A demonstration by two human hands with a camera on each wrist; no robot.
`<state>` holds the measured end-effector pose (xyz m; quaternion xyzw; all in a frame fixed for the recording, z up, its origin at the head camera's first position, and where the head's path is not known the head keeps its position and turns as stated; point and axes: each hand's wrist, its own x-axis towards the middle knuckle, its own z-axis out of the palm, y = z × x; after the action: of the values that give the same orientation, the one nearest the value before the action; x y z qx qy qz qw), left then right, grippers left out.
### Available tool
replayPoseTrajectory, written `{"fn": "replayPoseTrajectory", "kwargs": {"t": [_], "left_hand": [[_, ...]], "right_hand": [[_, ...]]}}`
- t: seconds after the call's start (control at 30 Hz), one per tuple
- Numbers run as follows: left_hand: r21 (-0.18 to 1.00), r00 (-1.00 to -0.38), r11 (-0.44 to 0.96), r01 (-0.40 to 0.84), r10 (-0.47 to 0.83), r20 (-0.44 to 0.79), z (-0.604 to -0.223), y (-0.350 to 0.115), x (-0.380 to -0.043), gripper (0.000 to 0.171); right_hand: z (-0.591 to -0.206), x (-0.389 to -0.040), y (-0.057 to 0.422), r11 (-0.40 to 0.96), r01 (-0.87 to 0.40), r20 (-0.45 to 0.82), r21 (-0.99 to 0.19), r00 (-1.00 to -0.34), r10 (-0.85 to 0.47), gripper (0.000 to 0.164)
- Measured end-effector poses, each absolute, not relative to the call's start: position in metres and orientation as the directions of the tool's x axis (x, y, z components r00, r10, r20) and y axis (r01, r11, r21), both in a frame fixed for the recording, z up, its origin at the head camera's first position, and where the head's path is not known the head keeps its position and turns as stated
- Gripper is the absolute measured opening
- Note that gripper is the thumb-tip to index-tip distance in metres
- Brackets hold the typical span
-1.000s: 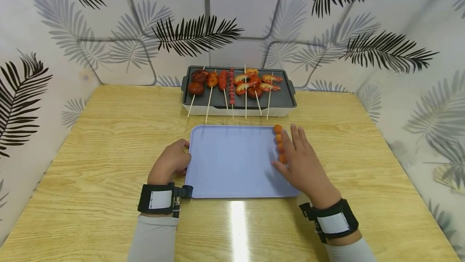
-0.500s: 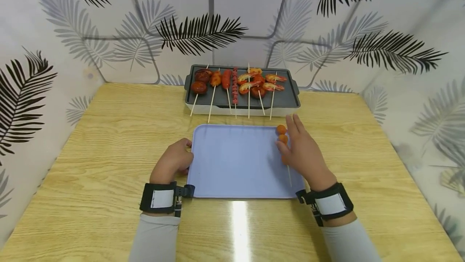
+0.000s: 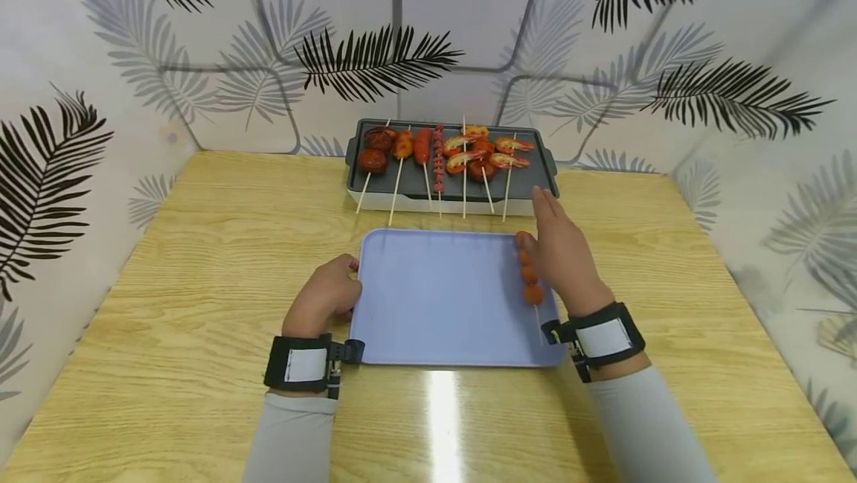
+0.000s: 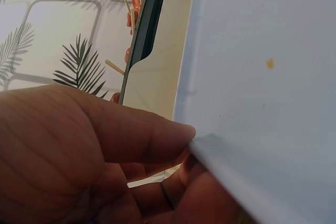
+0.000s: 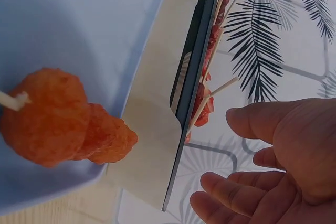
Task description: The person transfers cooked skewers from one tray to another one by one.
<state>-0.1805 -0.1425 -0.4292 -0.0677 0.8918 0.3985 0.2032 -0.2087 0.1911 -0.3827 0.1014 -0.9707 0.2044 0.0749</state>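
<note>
My left hand (image 3: 326, 291) pinches the left rim of a pale blue tray (image 3: 438, 304); the left wrist view has the thumb on top of the rim and fingers beneath. Along the tray's right side lies a skewer of orange balls (image 3: 533, 295), its bare stick pointing toward me. Over the tray's right edge hovers my right hand (image 3: 567, 256), overlapping the upper balls in the head view. Its fingers are extended and hold nothing. In the right wrist view the orange balls (image 5: 50, 116) sit apart from the hand.
Behind the tray stands a dark grill plate (image 3: 408, 187) on a white base. Several skewers lie across it, among them a sausage (image 3: 422, 146) and shrimp (image 3: 509, 161), with sticks jutting over the front edge. A leaf-patterned wall rises behind the wooden table (image 3: 221, 245).
My right hand has moved forward, away from me, along the tray's right side, uncovering the lower balls and stick of the skewer. The left hand keeps its hold on the rim.
</note>
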Motion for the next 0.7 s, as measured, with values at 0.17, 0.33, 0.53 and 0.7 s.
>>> {"fn": "replayPoseTrajectory", "kwargs": {"t": [0.17,0.33,0.53,0.7], "left_hand": [[0.688,-0.912,0.674,-0.269,0.052,-0.407,-0.429,-0.143,-0.180,0.049],[0.689,-0.911,0.675,-0.265,0.060,-0.409,-0.428,-0.144,-0.179,0.049],[0.689,-0.906,0.665,-0.288,0.044,-0.421,-0.427,-0.143,-0.180,0.048],[0.689,-0.910,0.669,-0.276,0.048,-0.411,-0.426,-0.143,-0.179,0.047]], "right_hand": [[-0.379,-0.218,0.189,0.881,-0.219,0.181,-0.419,-0.971,-0.155,0.071],[-0.378,-0.226,0.185,0.876,-0.238,0.236,-0.418,-0.960,-0.149,0.069],[-0.375,-0.235,0.178,0.876,-0.207,0.223,-0.436,-0.968,-0.118,0.065],[-0.376,-0.242,0.174,0.887,-0.180,0.199,-0.425,-0.975,-0.102,0.064]]}}
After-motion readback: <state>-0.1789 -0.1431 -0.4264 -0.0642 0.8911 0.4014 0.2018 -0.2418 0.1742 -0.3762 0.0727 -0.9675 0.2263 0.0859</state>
